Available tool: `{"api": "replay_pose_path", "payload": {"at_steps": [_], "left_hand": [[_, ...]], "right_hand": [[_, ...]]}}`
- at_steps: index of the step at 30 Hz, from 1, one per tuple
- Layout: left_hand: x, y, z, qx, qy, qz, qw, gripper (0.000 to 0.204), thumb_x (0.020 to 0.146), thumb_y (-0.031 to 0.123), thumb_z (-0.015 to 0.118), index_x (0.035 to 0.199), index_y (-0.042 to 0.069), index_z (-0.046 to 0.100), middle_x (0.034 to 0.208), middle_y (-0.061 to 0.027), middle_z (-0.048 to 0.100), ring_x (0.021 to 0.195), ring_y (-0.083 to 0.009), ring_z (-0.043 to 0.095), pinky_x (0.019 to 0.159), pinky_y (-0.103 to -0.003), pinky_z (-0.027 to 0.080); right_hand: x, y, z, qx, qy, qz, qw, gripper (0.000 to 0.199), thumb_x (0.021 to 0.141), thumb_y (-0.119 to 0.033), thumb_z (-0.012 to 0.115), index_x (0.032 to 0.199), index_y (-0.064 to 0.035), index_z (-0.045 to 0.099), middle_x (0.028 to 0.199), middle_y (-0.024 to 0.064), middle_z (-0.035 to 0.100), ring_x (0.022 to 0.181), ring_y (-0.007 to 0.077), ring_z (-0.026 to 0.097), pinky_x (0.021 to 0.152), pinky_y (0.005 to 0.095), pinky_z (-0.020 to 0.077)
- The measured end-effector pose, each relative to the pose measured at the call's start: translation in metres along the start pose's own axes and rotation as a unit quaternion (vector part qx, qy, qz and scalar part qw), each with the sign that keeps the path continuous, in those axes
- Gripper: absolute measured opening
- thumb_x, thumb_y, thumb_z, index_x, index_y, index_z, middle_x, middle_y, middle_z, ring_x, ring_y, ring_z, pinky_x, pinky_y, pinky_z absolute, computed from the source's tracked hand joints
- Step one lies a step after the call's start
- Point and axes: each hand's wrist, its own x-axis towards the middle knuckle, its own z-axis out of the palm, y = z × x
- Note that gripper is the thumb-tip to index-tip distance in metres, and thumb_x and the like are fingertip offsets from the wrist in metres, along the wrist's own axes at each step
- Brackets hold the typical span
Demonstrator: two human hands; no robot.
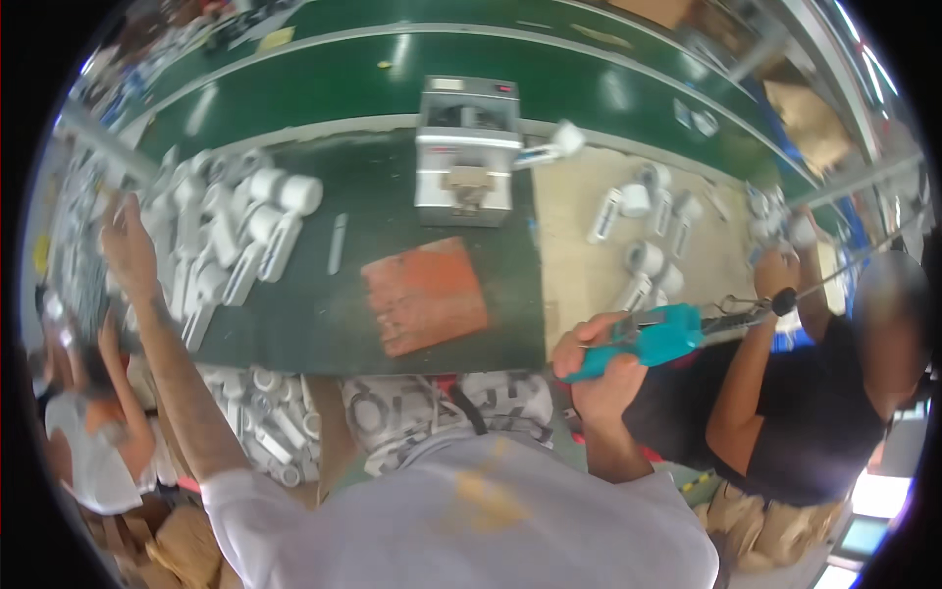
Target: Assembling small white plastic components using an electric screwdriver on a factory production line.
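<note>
My right hand is wrapped round a teal power screwdriver, held over the front right edge of the bench. The tool lies nearly level, and a dark coiled piece runs from its right end toward a black knob. Out at the far left, my left hand reaches over the edge of a heap of white plastic parts, each with a round cup end and a flat handle. Its fingers look stretched and apart, slightly blurred, and I see nothing in them.
A grey-white machine stands at the back of the dark green bench mat. Before it lies an orange-red block. Several similar white parts rest on a beige board to the right. A co-worker sits close on that side. A box of parts stands below.
</note>
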Motion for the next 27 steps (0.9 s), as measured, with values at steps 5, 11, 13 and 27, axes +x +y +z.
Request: {"api": "replay_pose_path", "payload": {"at_steps": [5, 11, 13, 27], "left_hand": [[-0.193, 0.262, 0.13, -0.146, -0.252, 0.318, 0.902, 0.027, 0.089, 0.022, 0.07, 0.11, 0.006, 0.068, 0.11, -0.0143, 0.068, 0.101, -0.0287, 0.066, 0.087, -0.039, 0.053], [-0.292, 0.319, 0.336, 0.153, -0.344, 0.464, 0.802, 0.017, 0.089, 0.014, 0.059, 0.091, 0.005, 0.072, 0.09, -0.0106, 0.072, 0.088, -0.0282, 0.07, 0.078, -0.036, 0.057], [-0.292, 0.332, 0.343, 0.196, -0.406, 0.401, 0.798, 0.02, 0.09, 0.01, 0.054, 0.088, 0.01, 0.074, 0.086, -0.0086, 0.074, 0.086, -0.0274, 0.072, 0.075, -0.036, 0.058], [-0.296, 0.296, 0.188, -0.16, -0.447, 0.306, 0.825, 0.023, 0.086, 0.02, 0.07, 0.107, 0.011, 0.063, 0.094, -0.0111, 0.067, 0.085, -0.0355, 0.065, 0.072, -0.046, 0.052]], "right_hand": [[-0.008, -0.007, -0.022, -0.037, 0.035, -0.021, 0.999, 0.077, 0.081, -0.07, 0.067, 0.099, 0.0035, 0.055, 0.063, 0.0083, 0.055, 0.054, 0.0201, 0.055, 0.05, 0.0335, 0.0449], [-0.019, -0.016, -0.044, -0.005, 0.009, -0.003, 1.0, 0.073, 0.078, -0.059, 0.078, 0.103, 0.0065, 0.058, 0.077, 0.0091, 0.062, 0.064, 0.0173, 0.062, 0.057, 0.0304, 0.0476], [-0.027, -0.013, -0.058, 0.012, 0.019, -0.009, 1.0, 0.069, 0.078, -0.054, 0.079, 0.105, 0.0044, 0.055, 0.091, 0.0127, 0.065, 0.066, 0.0182, 0.063, 0.058, 0.0317, 0.0488], [-0.003, -0.008, -0.053, -0.087, 0.077, -0.016, 0.993, 0.077, 0.08, -0.067, 0.073, 0.106, 0.004, 0.056, 0.068, 0.0072, 0.059, 0.059, 0.0168, 0.06, 0.052, 0.0281, 0.0438]]}}
